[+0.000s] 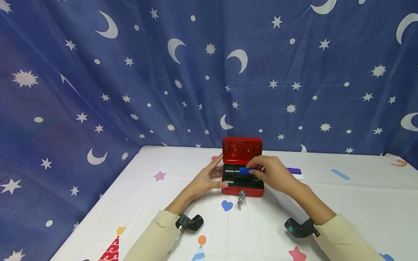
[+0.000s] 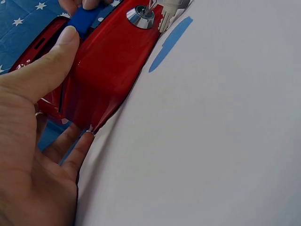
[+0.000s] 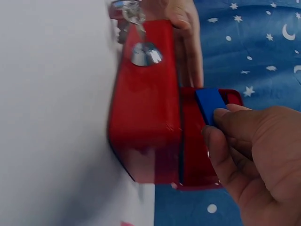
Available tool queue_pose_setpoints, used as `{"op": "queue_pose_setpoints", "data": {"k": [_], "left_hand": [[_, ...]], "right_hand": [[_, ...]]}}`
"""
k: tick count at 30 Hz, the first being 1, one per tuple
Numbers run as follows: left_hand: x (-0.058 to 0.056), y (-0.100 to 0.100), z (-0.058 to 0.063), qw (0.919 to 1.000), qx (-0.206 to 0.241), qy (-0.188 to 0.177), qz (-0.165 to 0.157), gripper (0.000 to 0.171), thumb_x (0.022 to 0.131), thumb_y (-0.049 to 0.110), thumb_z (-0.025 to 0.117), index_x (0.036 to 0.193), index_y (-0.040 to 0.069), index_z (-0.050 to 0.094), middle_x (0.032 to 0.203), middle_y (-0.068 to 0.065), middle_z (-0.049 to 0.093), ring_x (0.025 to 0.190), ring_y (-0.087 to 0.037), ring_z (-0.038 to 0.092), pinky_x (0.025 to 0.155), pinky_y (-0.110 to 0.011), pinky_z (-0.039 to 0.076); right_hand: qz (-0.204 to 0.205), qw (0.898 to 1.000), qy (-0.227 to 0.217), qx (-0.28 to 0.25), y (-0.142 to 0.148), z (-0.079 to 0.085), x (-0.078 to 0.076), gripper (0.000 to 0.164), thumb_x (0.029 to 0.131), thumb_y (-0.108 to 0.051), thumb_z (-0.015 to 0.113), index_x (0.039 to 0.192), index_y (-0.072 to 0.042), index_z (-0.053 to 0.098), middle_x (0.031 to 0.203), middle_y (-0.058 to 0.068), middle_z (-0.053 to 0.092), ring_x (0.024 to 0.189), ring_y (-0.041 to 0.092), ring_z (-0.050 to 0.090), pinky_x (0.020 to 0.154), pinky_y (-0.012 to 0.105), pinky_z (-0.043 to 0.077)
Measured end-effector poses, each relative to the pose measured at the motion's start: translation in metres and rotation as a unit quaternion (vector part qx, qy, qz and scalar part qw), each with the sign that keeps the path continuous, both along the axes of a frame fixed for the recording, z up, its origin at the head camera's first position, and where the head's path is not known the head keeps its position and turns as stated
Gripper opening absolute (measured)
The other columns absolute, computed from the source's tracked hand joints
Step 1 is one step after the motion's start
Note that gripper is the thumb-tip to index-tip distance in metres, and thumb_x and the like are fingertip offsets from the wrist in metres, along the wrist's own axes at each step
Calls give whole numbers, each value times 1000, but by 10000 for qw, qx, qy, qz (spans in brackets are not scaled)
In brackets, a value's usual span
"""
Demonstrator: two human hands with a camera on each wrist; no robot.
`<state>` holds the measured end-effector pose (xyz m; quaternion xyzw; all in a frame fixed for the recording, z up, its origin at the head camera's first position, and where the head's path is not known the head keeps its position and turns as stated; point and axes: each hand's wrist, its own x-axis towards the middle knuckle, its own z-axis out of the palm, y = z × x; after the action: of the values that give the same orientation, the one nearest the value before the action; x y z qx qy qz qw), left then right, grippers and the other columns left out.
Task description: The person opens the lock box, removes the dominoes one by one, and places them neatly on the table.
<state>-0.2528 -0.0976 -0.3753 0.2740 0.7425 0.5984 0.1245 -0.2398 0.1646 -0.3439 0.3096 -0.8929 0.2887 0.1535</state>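
A red cash box (image 1: 246, 192) stands on the table with its lid (image 1: 242, 150) raised and a black compartmented inside (image 1: 230, 177). My left hand (image 1: 206, 180) holds the box at its left side, thumb at the front rim and fingers along the side wall. Between the thumb and fingers of my right hand (image 1: 272, 172) is a small blue rectangular block (image 1: 245, 170), pinched over the compartments. In the right wrist view, the block (image 3: 210, 104) overlaps the red lid. Keys (image 1: 241, 203) hang from the silver lock (image 2: 141, 17) on the front.
Behind my right hand lies a flat purple and white object (image 1: 295, 171), partly covered. The white tablecloth (image 1: 326, 203) has printed hearts, stars and party hats. A blue curtain (image 1: 196, 79) with moons and stars hangs behind the table.
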Motion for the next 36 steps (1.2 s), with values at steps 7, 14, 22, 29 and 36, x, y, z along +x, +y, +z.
{"op": "queue_pose_setpoints", "data": {"k": [7, 14, 22, 29, 36], "left_hand": [[-1, -2, -1, 10000, 94, 22, -19, 93, 82, 3, 72, 155, 18, 16, 147, -23, 34, 126, -41, 41, 101, -50, 39], [-15, -2, -23, 9998, 165, 96, 83, 94, 81, 6, 74, 153, 30, 20, 147, -16, 36, 126, -36, 43, 101, -48, 41], [-18, 0, -27, 9998, 144, 108, 105, 95, 79, 7, 77, 152, 34, 23, 145, -13, 40, 123, -33, 46, 98, -43, 44], [-19, 1, -27, 9998, 137, 77, 76, 96, 80, 4, 75, 153, 32, 21, 146, -14, 38, 125, -35, 44, 100, -46, 42], [-10, 2, -13, 9999, 134, -12, 30, 96, 80, 0, 73, 155, 21, 17, 147, -21, 35, 125, -40, 42, 99, -47, 43]], "right_hand": [[28, 9998, 55, -208, 13, 12, 2, 21, 79, 0, 76, 97, -10, 72, 85, -4, 65, 71, 10, 60, 63, 22, 54], [-55, 9996, 155, -242, 30, 14, 5, 21, 80, 3, 74, 96, -10, 72, 82, -6, 64, 69, 9, 59, 62, 22, 54], [-353, 9993, 65, -68, 46, 14, 11, 18, 81, 0, 74, 95, -12, 72, 79, -7, 62, 71, 10, 57, 64, 23, 54], [-590, 9982, 0, 124, 60, 14, 15, 17, 82, -3, 74, 96, -12, 72, 79, -9, 62, 71, 10, 57, 64, 22, 54], [-782, 9966, -108, 246, 74, 10, 20, 18, 81, -2, 74, 96, -13, 72, 80, -9, 62, 71, 10, 56, 65, 22, 54]]}}
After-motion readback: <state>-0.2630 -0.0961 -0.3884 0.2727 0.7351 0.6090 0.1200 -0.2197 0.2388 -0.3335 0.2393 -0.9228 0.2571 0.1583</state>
